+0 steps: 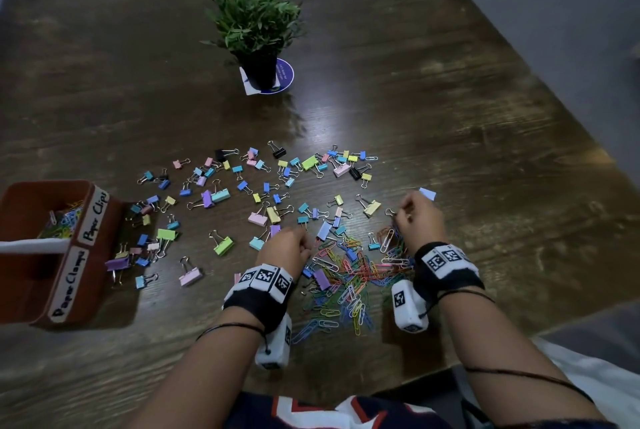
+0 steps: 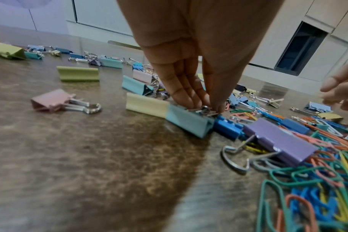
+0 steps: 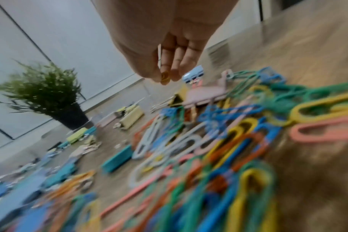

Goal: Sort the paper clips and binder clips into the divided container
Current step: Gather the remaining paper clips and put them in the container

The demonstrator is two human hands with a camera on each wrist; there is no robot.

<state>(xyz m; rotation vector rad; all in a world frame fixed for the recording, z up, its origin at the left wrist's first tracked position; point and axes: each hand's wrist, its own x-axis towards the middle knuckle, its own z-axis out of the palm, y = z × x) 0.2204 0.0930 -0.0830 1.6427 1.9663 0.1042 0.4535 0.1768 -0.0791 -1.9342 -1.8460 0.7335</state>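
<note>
The dark wooden surface (image 1: 433, 89) carried the whole job, with a potted plant (image 1: 254, 23) at twelve o'clock. At nine o'clock stood the divided container (image 1: 86, 255): its "Paper Clips" compartment held a small heap of coloured clips, while the "Paper Clamps" compartment looked empty, though partly hidden. Binder clips (image 1: 221, 194) lay scattered across the centre; paper clips (image 1: 346, 276) were heaped at five o'clock. Sorting was apparently at an early stage. The left hand (image 1: 289, 245) pinched the wire handles of a teal binder clip (image 2: 189, 122); next it probably needed lifting toward nine o'clock. The right hand (image 1: 420, 217) pinched something small, seemingly a paper clip.
</note>
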